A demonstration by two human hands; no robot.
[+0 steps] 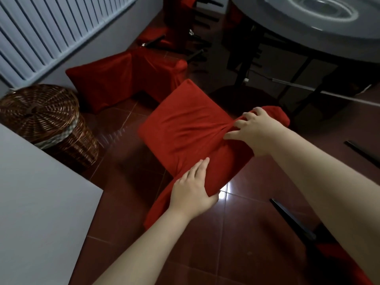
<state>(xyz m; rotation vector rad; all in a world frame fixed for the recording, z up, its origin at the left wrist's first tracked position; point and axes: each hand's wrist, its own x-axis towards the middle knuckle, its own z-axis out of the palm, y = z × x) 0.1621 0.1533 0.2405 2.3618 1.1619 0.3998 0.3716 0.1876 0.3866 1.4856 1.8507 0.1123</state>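
Observation:
A chair in a red fabric cover (pixel 181 128) stands on the tiled floor in the middle of the view, its seat facing me. My left hand (pixel 192 192) grips the cover at the near lower part of the backrest, thumb curled under the cloth. My right hand (pixel 255 132) pinches a bunch of the red cover at the junction of seat and backrest, and wrinkles fan out from its fingers. The chair's legs are hidden under the cover.
A second red-covered chair (pixel 123 79) stands behind, near a white radiator (pixel 51 31). A brown wicker basket (pixel 47 122) sits left. A round glass-topped table (pixel 308 23) with black legs is at the upper right. A white surface (pixel 37 202) fills the lower left. Black chair legs (pixel 292 219) lie right.

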